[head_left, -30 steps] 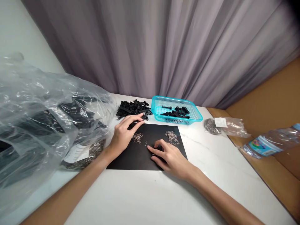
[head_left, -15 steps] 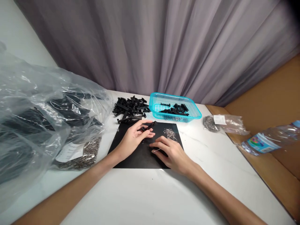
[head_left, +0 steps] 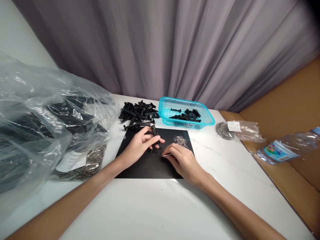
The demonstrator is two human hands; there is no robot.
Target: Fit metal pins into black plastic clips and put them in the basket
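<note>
Between the thumb and fingers of my left hand [head_left: 141, 143] is a black plastic part [head_left: 154, 131], its long side tipped nearly upright. My right hand [head_left: 183, 160] pinches a thin, pale metal tool [head_left: 167, 154], perhaps tweezers, over the black mat [head_left: 147, 170]. The tool's tip points left, toward the part, and the two are apart. Just beyond my right hand, a heap of tiny metal pieces [head_left: 181, 141] lies on the mat. Beneath my left fingers is a small bright speck, too small to name.
Behind the mat are a pile of black parts [head_left: 137, 111] and a blue basket [head_left: 211, 121] with similar parts inside. Clear plastic bags [head_left: 37, 100] and a bag of metal pieces [head_left: 93, 163] stand left. Another small bag [head_left: 226, 130] and a plastic bottle [head_left: 280, 151] lie right.
My left hand has turned the black part from slanting to nearly upright. My right hand has shifted slightly, with the thin tool still in it.
</note>
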